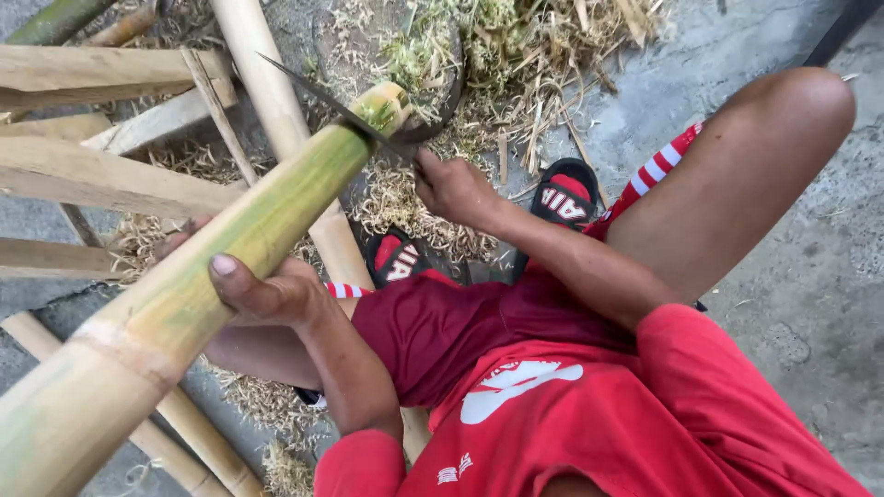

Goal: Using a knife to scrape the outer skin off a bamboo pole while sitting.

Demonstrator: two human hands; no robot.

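Gripping a green bamboo pole (230,248) with the left hand (267,294) while the right hand (456,189) holds a knife (341,110) at the pole's cut end.

Left fingers wrap under the pole and the thumb presses on top, a full closed hold near mid-length; the pole slants from the lower left corner up to the middle of the view, above the person's knee. Right hand is closed tight round the knife handle, the thin dark blade lying across the pole's tip. Shavings (433,55) litter the concrete floor (810,294) beyond. Split bamboo slats (83,170) lie at left, more poles (267,83) beneath. Two red-and-black sandals (562,198) rest near the shavings.
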